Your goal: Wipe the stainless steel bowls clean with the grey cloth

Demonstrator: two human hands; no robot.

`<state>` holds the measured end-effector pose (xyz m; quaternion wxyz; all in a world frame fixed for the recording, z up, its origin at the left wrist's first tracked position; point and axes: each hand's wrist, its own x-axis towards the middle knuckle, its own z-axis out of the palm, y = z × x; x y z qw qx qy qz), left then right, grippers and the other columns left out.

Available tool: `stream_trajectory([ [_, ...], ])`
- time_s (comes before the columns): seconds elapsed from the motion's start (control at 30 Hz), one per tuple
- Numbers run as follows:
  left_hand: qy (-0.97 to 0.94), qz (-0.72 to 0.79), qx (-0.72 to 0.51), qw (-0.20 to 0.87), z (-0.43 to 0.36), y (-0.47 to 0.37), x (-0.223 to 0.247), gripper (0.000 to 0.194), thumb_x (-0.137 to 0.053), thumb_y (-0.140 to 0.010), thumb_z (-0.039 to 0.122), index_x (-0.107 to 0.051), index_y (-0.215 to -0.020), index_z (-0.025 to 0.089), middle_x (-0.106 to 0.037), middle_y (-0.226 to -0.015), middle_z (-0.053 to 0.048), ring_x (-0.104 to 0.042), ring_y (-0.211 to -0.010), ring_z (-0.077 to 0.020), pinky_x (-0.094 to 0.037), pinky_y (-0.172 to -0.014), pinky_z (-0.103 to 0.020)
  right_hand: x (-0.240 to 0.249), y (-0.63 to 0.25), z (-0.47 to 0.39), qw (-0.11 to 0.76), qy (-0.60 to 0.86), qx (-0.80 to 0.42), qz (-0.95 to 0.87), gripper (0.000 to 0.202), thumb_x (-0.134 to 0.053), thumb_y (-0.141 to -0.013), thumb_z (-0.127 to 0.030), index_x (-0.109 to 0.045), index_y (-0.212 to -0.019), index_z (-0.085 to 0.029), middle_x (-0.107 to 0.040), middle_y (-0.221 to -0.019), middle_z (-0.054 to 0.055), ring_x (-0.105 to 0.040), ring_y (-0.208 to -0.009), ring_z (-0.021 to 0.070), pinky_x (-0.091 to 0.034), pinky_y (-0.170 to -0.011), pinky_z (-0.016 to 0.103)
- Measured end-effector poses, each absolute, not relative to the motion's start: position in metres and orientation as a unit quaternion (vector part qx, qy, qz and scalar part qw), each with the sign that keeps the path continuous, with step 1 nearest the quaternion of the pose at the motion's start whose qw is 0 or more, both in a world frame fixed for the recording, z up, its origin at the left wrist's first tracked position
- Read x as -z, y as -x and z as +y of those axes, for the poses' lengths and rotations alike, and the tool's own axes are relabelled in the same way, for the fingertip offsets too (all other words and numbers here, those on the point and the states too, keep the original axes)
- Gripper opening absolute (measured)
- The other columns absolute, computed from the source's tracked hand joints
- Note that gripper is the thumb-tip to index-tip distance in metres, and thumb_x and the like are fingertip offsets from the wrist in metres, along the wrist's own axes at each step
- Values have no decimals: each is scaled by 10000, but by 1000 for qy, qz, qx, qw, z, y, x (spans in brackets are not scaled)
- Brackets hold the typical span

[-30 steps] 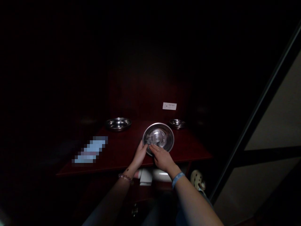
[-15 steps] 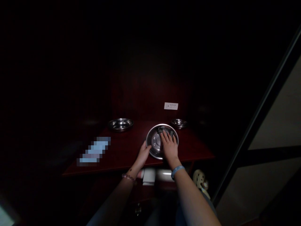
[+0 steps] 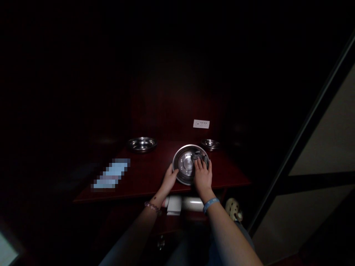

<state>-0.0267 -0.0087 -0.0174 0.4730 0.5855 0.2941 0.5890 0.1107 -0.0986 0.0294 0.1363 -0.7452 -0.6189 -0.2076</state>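
A shiny metal bowl [image 3: 186, 168] is tilted toward me above the front edge of the dark red desk [image 3: 144, 173]. My left hand [image 3: 169, 179] grips its left rim, thumb over the edge and the other fingers hidden behind. Inside the bowl, against its right wall, lies a crumpled dark grey cloth [image 3: 197, 156]. My right hand [image 3: 203, 176] presses that cloth to the metal with its fingers stretched over it.
A wide metal bowl [image 3: 142, 144] stands at the back left, and smaller metal dishes [image 3: 210, 144] at the back right. A blurred-out rectangle [image 3: 112, 174] lies left. A wall socket [image 3: 201, 124] sits behind. Below are a white roll [image 3: 192, 204] and a beige clog [image 3: 233, 208].
My right hand has slid the cloth a little right and down along the bowl's inner wall. The left hand keeps its hold on the rim.
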Motion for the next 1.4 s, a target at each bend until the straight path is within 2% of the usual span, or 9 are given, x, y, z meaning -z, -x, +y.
stream_trajectory([
  [0.13, -588, 297, -588, 470, -8, 27, 19, 410, -557, -773, 208, -638, -1166, 127, -690, -1242, -130, -622, -1186, -265, -410, -1111, -434, -34, -107, -103, 126, 745, 197, -625, 536, -315, -969, -138, -502, -1468, -81, -472, -1521, 167, -428, -1421, 303, -61, -1237, 523],
  [0.27, -598, 305, -585, 456, -10, 27, 18, 410, -540, -795, 213, -631, -1185, 125, -679, -1266, -134, -609, -1216, -261, -393, -1129, -428, -35, -102, -106, 122, 732, 182, -645, 507, -324, -954, -114, -587, -1373, -6, -600, -1378, 233, -596, -1264, 271, -100, -1241, 422],
  [0.43, -617, 310, -576, 438, -11, 28, 16, 406, -506, -828, 216, -615, -1209, 128, -683, -1261, -129, -616, -1205, -246, -389, -1133, -418, -37, -94, -114, 118, 727, 156, -658, 432, -416, -901, -104, -700, -1211, -5, -711, -1190, 234, -692, -1083, 264, -197, -1216, 394],
  [0.67, -628, 316, -573, 422, -9, 28, 17, 442, -481, -833, 207, -591, -1255, 135, -675, -1284, -132, -615, -1219, -240, -398, -1130, -414, -33, -88, -117, 115, 722, 137, -668, 422, -443, -904, -131, -682, -1227, -4, -721, -1182, 210, -685, -1102, 267, -271, -1190, 378],
  [0.8, -625, 320, -582, 411, -7, 27, 19, 432, -477, -834, 216, -600, -1243, 147, -685, -1266, -124, -620, -1211, -242, -407, -1124, -427, -30, -85, -119, 123, 715, 122, -678, 424, -444, -907, -135, -676, -1242, -17, -724, -1178, 203, -676, -1123, 256, -267, -1194, 367],
  [1.0, -632, 332, -578, 395, -4, 28, 21, 460, -465, -852, 238, -584, -1289, 155, -689, -1246, -115, -630, -1189, -236, -426, -1108, -422, -24, -81, -120, 146, 696, 101, -696, 454, -438, -902, -129, -643, -1296, -29, -678, -1288, 187, -642, -1194, 241, -237, -1215, 361],
  [1.17, -622, 328, -587, 402, -2, 28, 22, 444, -481, -853, 261, -583, -1272, 156, -679, -1257, -118, -610, -1219, -238, -399, -1131, -422, -24, -78, -121, 177, 677, 70, -711, 465, -438, -899, -129, -633, -1320, -106, -648, -1359, 133, -600, -1268, 196, -234, -1217, 321],
  [1.33, -607, 320, -592, 422, 0, 28, 24, 443, -488, -844, 256, -571, -1267, 156, -667, -1273, -120, -615, -1208, -235, -400, -1132, -422, -24, -73, -119, 198, 649, 42, -733, 550, -411, -902, -121, -541, -1432, -191, -582, -1452, 56, -557, -1323, 157, -241, -1221, 302],
  [1.4, -603, 319, -594, 427, 0, 28, 25, 446, -479, -844, 253, -561, -1271, 156, -657, -1289, -122, -607, -1220, -236, -392, -1139, -424, -23, -72, -118, 202, 637, 27, -744, 576, -395, -900, -117, -508, -1460, -187, -546, -1487, 47, -516, -1362, 147, -231, -1227, 305],
])
